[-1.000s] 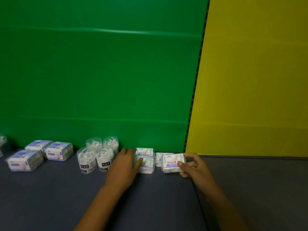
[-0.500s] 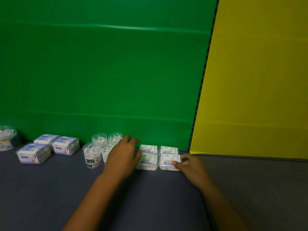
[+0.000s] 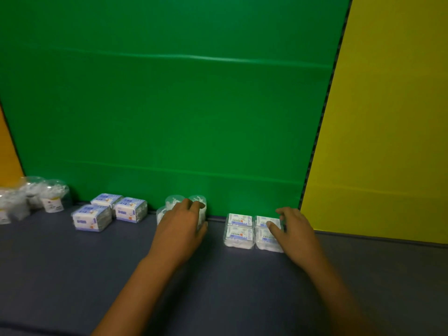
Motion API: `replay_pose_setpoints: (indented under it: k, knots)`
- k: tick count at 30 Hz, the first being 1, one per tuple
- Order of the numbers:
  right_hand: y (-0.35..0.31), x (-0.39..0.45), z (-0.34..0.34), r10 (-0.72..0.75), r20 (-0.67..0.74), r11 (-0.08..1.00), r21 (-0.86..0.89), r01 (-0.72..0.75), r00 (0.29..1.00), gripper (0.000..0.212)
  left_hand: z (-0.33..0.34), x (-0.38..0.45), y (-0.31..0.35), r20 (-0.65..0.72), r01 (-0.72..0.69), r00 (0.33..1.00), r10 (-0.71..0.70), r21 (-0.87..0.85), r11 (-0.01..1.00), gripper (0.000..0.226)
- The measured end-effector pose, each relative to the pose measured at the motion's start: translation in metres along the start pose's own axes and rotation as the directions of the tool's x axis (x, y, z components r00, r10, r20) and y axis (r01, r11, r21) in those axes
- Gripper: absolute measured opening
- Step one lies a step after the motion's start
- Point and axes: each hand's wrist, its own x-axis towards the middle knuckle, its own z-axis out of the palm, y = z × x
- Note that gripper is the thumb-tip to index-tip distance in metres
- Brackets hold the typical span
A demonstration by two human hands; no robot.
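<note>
Several small clear boxes [image 3: 238, 230] with white and blue labels sit two by two on the dark blue-grey mat [image 3: 72, 275], against the green back panel. My right hand [image 3: 297, 231] rests on the right pair: the thumb lies on their tops and the fingers reach round the far right corner. Left of the boxes stands a cluster of round clear tubs [image 3: 173, 201] filled with white picks. My left hand [image 3: 179, 231] cups over this cluster, fingers curled across the tops and thumb against the right side. It hides the front right tub.
Three plastic-wrapped white and blue packs [image 3: 92, 218] lie further left. Several domed clear cups [image 3: 52, 197] stand at the far left edge. A green panel [image 3: 169, 117] and a yellow panel [image 3: 388, 117] wall off the back.
My right hand set its box down at the front right of the group. My left hand left the boxes and moved left onto the round tubs. The view shifted left.
</note>
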Motion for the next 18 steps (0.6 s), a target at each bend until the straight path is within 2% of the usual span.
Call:
replay_pose_setpoints:
  k: [4, 9, 18]
  knots:
    - [-0.056, -0.015, -0.005, -0.206, 0.027, 0.971, -0.117, 0.208, 0.978, 0.049, -0.028, -0.022, -0.030, -0.006, 0.015, 1.000, -0.014, 0.073, 0.997, 0.047]
    - [-0.131, -0.040, 0.007, -0.313, 0.106, 0.923, -0.198, 0.329, 0.944, 0.053, -0.069, -0.064, -0.075, -0.016, 0.068, 0.998, -0.067, 0.144, 0.987, 0.053]
    - [-0.262, -0.090, 0.052, -0.455, 0.199, 0.870, -0.107, 0.481, 0.868, 0.059, -0.147, -0.158, -0.176, -0.013, 0.220, 0.975, -0.222, 0.205, 0.954, 0.055]
